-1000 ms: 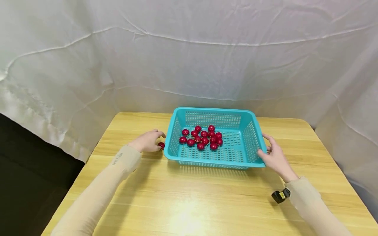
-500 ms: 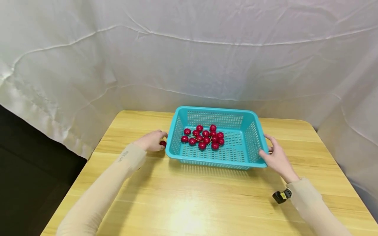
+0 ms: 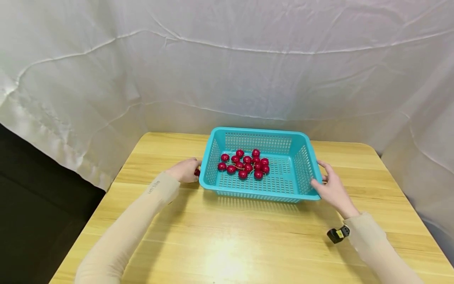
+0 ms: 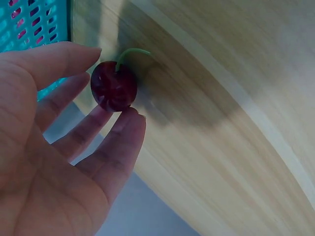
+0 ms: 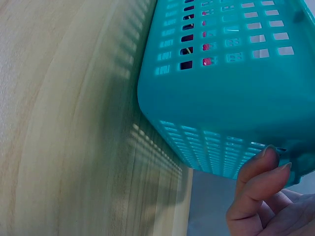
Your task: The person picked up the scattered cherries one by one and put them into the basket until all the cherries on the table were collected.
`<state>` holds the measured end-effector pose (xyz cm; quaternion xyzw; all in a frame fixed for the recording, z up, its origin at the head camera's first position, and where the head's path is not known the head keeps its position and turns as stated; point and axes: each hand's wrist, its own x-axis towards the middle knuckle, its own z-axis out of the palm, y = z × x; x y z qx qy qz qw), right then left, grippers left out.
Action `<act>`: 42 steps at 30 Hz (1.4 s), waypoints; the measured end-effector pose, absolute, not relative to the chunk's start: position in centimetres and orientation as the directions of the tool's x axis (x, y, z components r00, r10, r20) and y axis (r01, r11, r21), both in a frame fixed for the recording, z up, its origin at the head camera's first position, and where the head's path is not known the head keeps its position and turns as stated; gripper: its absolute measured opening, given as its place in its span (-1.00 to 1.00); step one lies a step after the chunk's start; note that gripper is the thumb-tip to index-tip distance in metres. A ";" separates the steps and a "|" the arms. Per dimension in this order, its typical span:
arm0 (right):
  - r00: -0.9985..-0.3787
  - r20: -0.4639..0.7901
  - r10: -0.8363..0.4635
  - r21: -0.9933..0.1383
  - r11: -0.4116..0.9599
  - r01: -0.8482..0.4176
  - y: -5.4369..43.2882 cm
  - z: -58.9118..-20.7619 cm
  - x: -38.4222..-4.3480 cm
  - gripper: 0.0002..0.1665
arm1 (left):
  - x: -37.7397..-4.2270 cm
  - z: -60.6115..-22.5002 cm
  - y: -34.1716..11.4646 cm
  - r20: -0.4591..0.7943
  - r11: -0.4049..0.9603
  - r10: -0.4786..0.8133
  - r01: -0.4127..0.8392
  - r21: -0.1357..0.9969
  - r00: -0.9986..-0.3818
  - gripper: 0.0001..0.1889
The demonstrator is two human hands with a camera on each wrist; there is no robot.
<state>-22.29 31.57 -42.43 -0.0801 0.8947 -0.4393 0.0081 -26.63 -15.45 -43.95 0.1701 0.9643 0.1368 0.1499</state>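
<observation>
My left hand (image 3: 184, 170) is at the left end of a turquoise plastic basket (image 3: 259, 196), over the table. In the left wrist view a dark red cherry (image 4: 114, 87) with a green stem sits between its thumb and fingertips, which curl in on it. Several more red cherries (image 3: 242, 174) lie inside the basket, mostly in its left half. My right hand (image 3: 333, 189) grips the basket's right end, thumb on the rim and fingers against the outside. In the right wrist view those fingers (image 5: 261, 184) bend at the basket's outer wall.
The basket stands near the back of a light wooden table (image 3: 220, 236). A pale cloth (image 3: 227, 79) hangs behind and along the sides. Dark fabric (image 3: 39, 213) shows at the left. A small black device (image 3: 338, 234) is strapped at the right wrist.
My left hand has moved slightly right and closed its fingers around the cherry beside the basket. The right hand and the basket keep their places; the head view has shifted a little.
</observation>
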 end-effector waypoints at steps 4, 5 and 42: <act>-0.987 0.058 -0.151 -0.784 0.605 -0.139 31.6 -42.5 -22.2 -0.14 | -26.6 -44.1 -15.3 -0.243 0.904 0.370 0.288 0.316 -0.897 -0.56; -0.987 0.060 -0.150 -0.784 0.605 -0.140 31.6 -42.5 -22.2 -0.14 | -26.6 -44.1 -15.3 -0.245 0.906 0.368 0.286 0.313 -0.897 -0.56; -0.987 0.048 -0.151 -0.775 0.618 -0.132 31.5 -42.5 -22.2 -0.13 | -26.2 -44.9 -16.7 -0.273 0.910 0.349 0.254 0.328 -0.896 -0.84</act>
